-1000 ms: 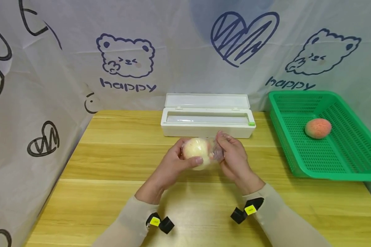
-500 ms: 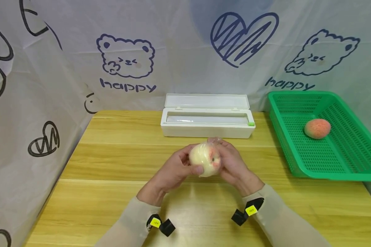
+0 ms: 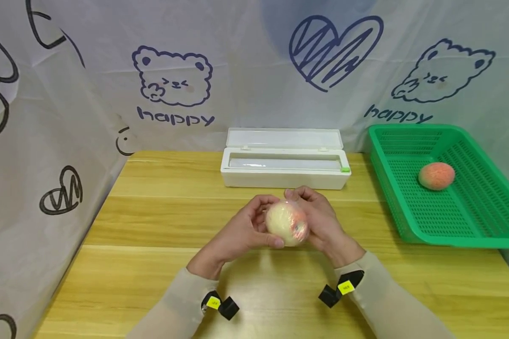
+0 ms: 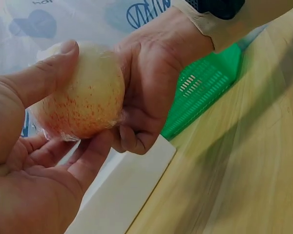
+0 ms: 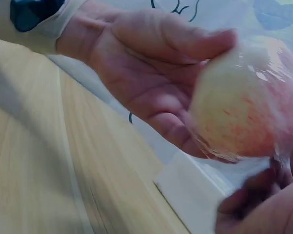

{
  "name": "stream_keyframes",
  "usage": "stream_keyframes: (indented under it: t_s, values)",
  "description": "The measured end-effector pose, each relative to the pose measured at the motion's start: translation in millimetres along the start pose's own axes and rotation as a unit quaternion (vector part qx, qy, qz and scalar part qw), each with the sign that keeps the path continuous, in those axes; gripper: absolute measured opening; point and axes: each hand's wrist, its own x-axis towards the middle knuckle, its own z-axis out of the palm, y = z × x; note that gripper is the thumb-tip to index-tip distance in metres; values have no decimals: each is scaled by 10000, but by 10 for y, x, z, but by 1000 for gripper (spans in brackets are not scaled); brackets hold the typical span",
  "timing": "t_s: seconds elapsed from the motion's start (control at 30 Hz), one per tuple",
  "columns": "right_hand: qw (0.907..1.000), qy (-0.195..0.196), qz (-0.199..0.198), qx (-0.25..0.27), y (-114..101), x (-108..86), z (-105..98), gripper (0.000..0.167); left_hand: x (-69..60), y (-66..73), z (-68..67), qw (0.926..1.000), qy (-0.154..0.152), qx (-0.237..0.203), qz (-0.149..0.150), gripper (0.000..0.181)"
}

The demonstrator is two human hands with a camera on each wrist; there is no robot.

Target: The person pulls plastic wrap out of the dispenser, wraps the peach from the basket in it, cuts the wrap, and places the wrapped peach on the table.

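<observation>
A pale yellow and pink peach-like fruit in clear film is held above the table between both hands. My left hand grips its left side, thumb in front and fingers behind. On the fruit's right is my right hand, its fingers curled against the film at the fruit's side and partly hidden behind it. In the left wrist view the wrapped fruit shows red speckles under wrinkled film. The right wrist view has the wrapped fruit with film bunched towards my right hand.
Behind the hands lies a long white box with its lid raised and a roll inside. At the right stands a green basket holding a pink-orange fruit. A white cloth with drawings hangs behind the wooden table.
The wrapped fruit has shifted right and slightly down and has turned in the hands. The bunched film, earlier stretched out to the right, now lies against the fruit beside my right hand.
</observation>
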Motion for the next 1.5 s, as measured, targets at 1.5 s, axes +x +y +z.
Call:
stream_keyframes:
  t_s: [1.5]
  values:
    - [9725,473,-1109,-1994,118,-209,270,46,-46,99,48,9748,1311,1791,-239,83]
